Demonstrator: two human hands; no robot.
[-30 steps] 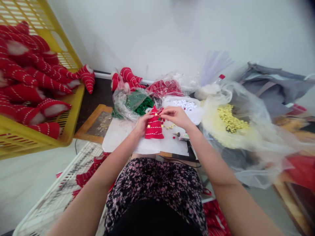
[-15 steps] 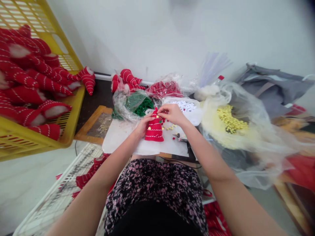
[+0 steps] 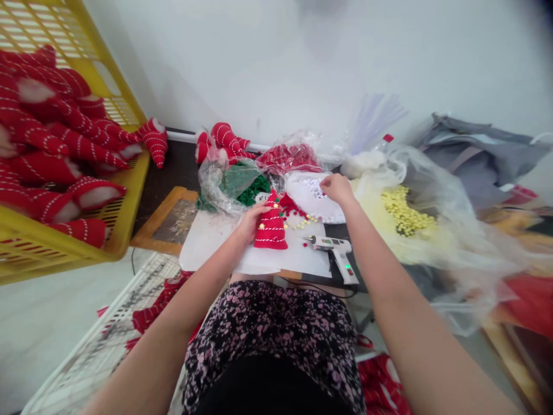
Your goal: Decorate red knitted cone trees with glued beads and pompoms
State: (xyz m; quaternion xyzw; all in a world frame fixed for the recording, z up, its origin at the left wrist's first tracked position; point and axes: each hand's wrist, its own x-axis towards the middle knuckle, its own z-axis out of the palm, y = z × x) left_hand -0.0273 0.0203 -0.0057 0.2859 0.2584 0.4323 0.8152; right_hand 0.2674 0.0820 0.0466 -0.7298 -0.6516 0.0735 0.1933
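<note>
My left hand [image 3: 254, 221] is closed on the side of a red cone-shaped stuffed cloth tree [image 3: 271, 229] with white stitched lines and a few small yellow and green pompoms on it. The tree stands upright over a white sheet [image 3: 211, 239]. Over a bag of white pompoms [image 3: 302, 193], my right hand [image 3: 337, 188] has its fingertips pinched together; whether something lies between them is too small to see. Loose red pompoms [image 3: 290, 206] and yellow pompoms [image 3: 307, 219] lie just right of the tree. A white glue gun [image 3: 334, 246] rests beside them, a green light on its handle.
Red stuffed cones fill a yellow crate [image 3: 129, 225] at left. Behind the sheet are bags of green pompoms [image 3: 254, 187] and red pompoms [image 3: 291, 157]. A plastic bag of yellow pompoms [image 3: 406, 213] stands right. A wooden frame [image 3: 149, 230] and a white basket [image 3: 86, 357] sit at lower left.
My right hand has left the upper part of the tree and moved right to the white pompoms, uncovering the glue gun. The left hand and the tree stay in place.
</note>
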